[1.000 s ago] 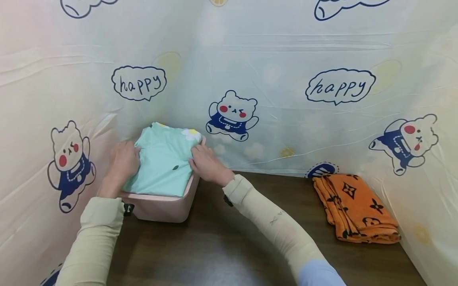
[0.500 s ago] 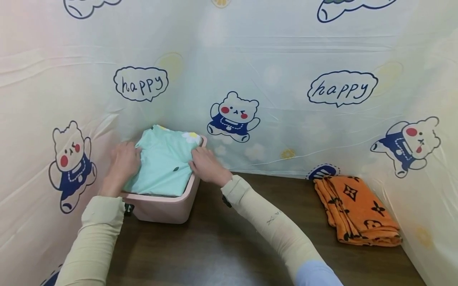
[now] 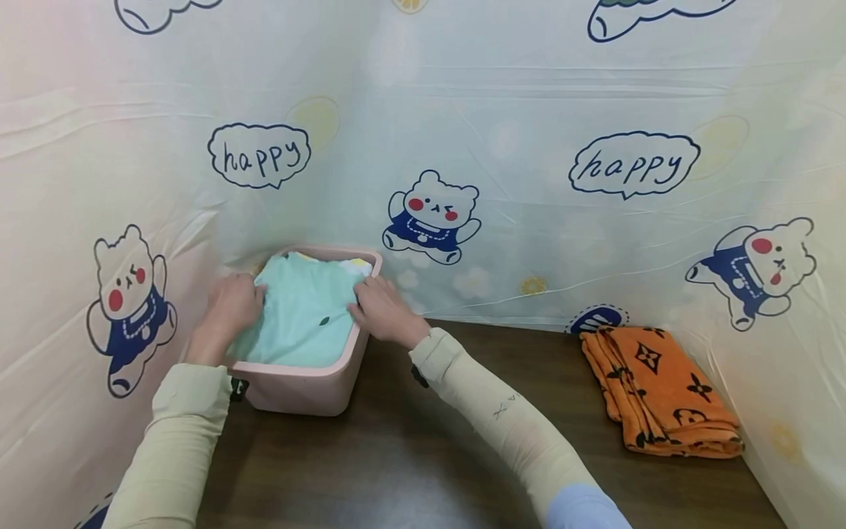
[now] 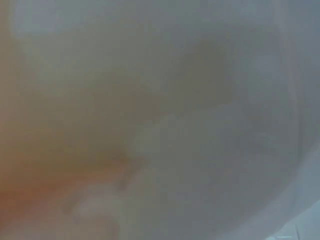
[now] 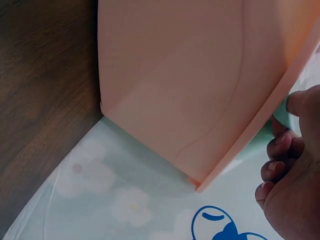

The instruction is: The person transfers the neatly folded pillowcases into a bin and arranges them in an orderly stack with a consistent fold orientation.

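Note:
A folded mint-green cloth [image 3: 304,312] with a leaf print and a white-and-yellow flower lies inside a pink plastic bin [image 3: 297,389]. At the cloth's left side, my left hand [image 3: 231,305] grips its edge with curled fingers. Across from it, my right hand [image 3: 383,305] pinches the right edge just above the bin's rim. The right wrist view shows the thumb and curled fingers of that hand [image 5: 295,165] on a bit of green cloth, beside the bin's outer wall [image 5: 170,75]. Blur fills the left wrist view, so the left fingertips are hidden.
An orange folded towel [image 3: 664,389] with black motifs lies at the right of the dark wooden table [image 3: 423,455]. Printed curtain fabric [image 3: 502,95] with bears and "happy" bubbles hangs behind and along both sides. The bin stands close to the back-left corner.
The mint-green cloth has sunk lower into the bin, and the bin's back rim now shows behind it. My left hand has shifted slightly down and right with it. The orange towel stays put.

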The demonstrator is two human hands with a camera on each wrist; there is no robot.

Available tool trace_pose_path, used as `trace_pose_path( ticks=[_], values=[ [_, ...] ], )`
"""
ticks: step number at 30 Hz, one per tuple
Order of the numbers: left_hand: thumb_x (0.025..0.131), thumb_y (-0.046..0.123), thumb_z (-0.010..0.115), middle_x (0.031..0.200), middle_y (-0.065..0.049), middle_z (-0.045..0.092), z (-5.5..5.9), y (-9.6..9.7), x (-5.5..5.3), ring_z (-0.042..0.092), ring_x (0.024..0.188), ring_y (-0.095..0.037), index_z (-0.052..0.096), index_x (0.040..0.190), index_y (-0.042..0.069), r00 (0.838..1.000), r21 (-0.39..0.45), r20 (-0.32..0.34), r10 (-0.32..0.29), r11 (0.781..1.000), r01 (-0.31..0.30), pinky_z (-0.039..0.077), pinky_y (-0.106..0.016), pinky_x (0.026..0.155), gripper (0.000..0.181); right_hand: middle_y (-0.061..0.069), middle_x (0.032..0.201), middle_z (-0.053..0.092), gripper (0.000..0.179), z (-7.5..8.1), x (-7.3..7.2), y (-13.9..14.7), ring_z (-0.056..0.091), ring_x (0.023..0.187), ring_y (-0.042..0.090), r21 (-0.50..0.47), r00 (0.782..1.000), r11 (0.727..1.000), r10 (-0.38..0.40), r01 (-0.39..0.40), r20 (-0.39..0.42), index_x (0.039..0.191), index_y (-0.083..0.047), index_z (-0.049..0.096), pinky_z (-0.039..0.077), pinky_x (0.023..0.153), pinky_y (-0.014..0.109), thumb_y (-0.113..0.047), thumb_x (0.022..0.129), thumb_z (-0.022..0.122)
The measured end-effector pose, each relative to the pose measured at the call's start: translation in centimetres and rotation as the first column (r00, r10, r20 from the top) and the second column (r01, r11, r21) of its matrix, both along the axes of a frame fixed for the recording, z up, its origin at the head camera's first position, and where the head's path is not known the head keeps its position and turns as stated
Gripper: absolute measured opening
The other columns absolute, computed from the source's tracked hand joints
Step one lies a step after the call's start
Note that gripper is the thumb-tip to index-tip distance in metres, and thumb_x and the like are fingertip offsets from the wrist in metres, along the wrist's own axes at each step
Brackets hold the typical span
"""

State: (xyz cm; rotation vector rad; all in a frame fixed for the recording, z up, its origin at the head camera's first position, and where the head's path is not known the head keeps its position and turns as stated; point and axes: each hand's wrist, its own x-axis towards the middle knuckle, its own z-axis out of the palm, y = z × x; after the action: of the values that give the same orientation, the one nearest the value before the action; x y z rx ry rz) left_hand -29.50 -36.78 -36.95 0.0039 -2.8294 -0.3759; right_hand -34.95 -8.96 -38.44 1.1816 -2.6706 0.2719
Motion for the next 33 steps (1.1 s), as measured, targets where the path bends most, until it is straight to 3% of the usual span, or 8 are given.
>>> trace_pose_path(
  ticks=[2,7,11,15,18,21,27,33],
  values=[
    [0.107,0.02,0.042,0.102,-0.039,0.053,0.0,0.1,0.2,0.05,0.095,-0.052,0.051,0.111,-0.023,0.999,0.012,0.046,0.007,1.0,-0.007,0.038,-0.063,0.086,0.044,0.001,0.096,0.057,0.029,-0.1,0.0,0.3,0.048,0.094,0.017,-0.027,0.999,1.0,0.003,-0.002,0.037,0.11,-0.009,0.063,0.039,0.086,0.03,-0.034,0.106,0.05],
    [0.107,0.021,0.041,0.128,-0.046,0.043,-0.2,0.5,0.4,0.039,0.12,-0.06,0.037,0.135,-0.025,0.997,0.027,0.075,0.001,1.0,-0.003,0.029,-0.068,0.103,0.054,0.002,0.112,0.059,0.038,-0.5,-0.1,1.5,0.046,0.104,0.016,-0.109,0.993,0.994,0.005,0.008,0.117,0.128,-0.006,0.061,0.041,0.095,0.031,-0.035,0.106,0.051],
    [0.107,0.025,0.042,0.137,-0.045,0.04,-0.2,1.3,0.7,0.036,0.127,-0.061,0.036,0.142,-0.021,0.996,0.027,0.078,-0.035,0.999,0.033,0.027,-0.071,0.106,0.058,0.005,0.124,0.057,0.046,-0.8,0.2,3.4,0.048,0.11,0.017,-0.175,0.985,0.984,0.002,0.028,0.173,0.139,-0.005,0.053,0.045,0.099,0.033,-0.036,0.106,0.051],
    [0.108,0.028,0.044,0.141,-0.042,0.043,-0.1,2.9,1.5,0.039,0.128,-0.061,0.038,0.144,-0.017,0.995,0.015,0.08,-0.059,0.998,0.058,0.029,-0.072,0.105,0.058,0.01,0.146,0.052,0.056,-1.5,1.0,6.2,0.048,0.131,0.023,-0.158,0.973,0.985,-0.033,0.071,0.228,0.151,-0.006,0.043,0.041,0.111,0.038,-0.04,0.106,0.05],
    [0.108,0.028,0.046,0.139,-0.04,0.047,-0.1,4.3,2.4,0.042,0.127,-0.06,0.042,0.143,-0.015,0.995,0.001,0.039,-0.093,0.996,0.093,0.033,-0.074,0.1,0.056,0.011,0.16,0.04,0.064,-2.4,1.6,8.2,0.035,0.148,0.027,-0.109,0.961,0.989,-0.071,0.104,0.266,0.157,-0.007,0.034,0.027,0.122,0.043,-0.043,0.106,0.048],
    [0.106,0.025,0.051,0.137,-0.037,0.052,0.0,5.8,3.0,0.046,0.127,-0.055,0.047,0.139,-0.014,0.986,-0.015,-0.047,-0.159,0.987,0.158,0.036,-0.071,0.1,0.051,0.01,0.165,0.032,0.068,-3.7,2.1,10.0,0.027,0.153,0.028,-0.062,0.949,0.99,-0.105,0.129,0.296,0.16,-0.01,0.027,0.019,0.124,0.047,-0.047,0.106,0.045],
    [0.102,0.015,0.059,0.129,-0.032,0.058,-0.2,9.0,3.6,0.054,0.122,-0.047,0.047,0.136,-0.013,0.932,-0.024,-0.217,-0.29,0.956,0.292,0.041,-0.061,0.103,0.046,0.012,0.165,0.03,0.072,-6.5,3.1,13.4,0.027,0.153,0.033,-0.023,0.928,0.983,-0.162,0.18,0.337,0.161,-0.007,0.025,0.021,0.122,0.055,-0.051,0.107,0.043],
    [0.104,0.02,0.056,0.126,-0.03,0.058,-0.6,12.0,3.4,0.052,0.121,-0.048,0.052,0.131,-0.012,0.937,-0.024,-0.23,-0.262,0.964,0.264,0.039,-0.063,0.102,0.042,0.018,0.165,0.027,0.072,-8.5,4.4,16.3,0.023,0.153,0.039,-0.037,0.902,0.978,-0.172,0.203,0.397,0.161,-0.005,0.024,0.018,0.121,0.059,-0.049,0.107,0.043]
  ],
)
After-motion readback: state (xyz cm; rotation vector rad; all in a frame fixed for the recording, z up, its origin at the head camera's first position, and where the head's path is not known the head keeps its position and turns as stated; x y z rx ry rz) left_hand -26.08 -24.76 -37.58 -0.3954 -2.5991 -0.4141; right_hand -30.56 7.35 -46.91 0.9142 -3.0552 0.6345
